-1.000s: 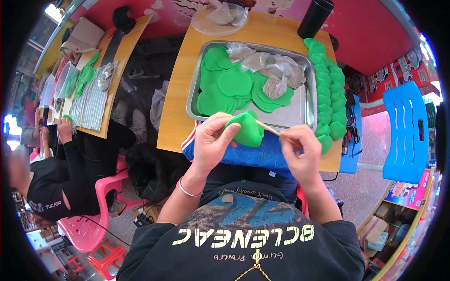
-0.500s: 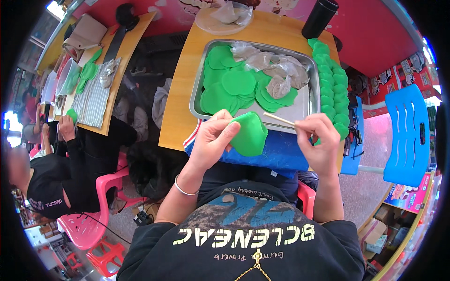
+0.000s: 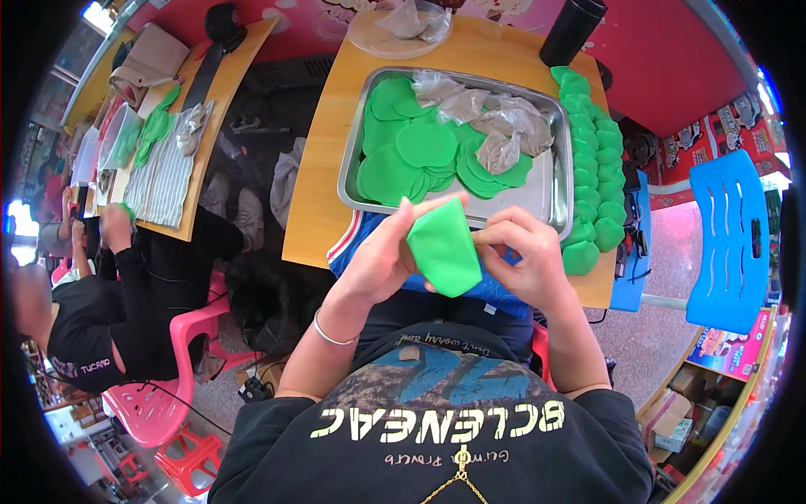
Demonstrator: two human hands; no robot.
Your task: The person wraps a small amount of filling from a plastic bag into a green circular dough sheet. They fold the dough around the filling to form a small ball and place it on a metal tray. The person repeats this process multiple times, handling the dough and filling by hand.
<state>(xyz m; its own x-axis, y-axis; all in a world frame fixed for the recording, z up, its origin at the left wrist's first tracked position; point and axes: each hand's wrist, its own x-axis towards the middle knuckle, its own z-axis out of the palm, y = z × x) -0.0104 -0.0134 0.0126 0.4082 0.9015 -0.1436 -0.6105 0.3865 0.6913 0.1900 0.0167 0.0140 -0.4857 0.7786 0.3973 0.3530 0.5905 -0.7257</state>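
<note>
My left hand [image 3: 388,256] is closed on the side of a thin green round wrapper [image 3: 445,248], holding it upright and slightly cupped above the table's front edge. At the wrapper's right edge, my right hand [image 3: 525,252] is pinched. The thin pale stick from a moment before does not show, and its length seems hidden behind the wrapper. Beyond both hands lies a metal tray [image 3: 344,172] with stacked green wrappers [image 3: 426,146] and clear bags of brown, paste-like stuff [image 3: 499,151].
Rows of folded green pieces [image 3: 598,168] line the table's right side. A black cylinder [image 3: 573,34] and a clear round lid [image 3: 374,38] stand at the back. To the right is a blue chair [image 3: 730,244]. Another person [image 3: 109,311] sits at the left table.
My right hand has moved left with the stick to the wrapper, and the stick has gone out of sight. The wrapper has turned and looks more folded.
</note>
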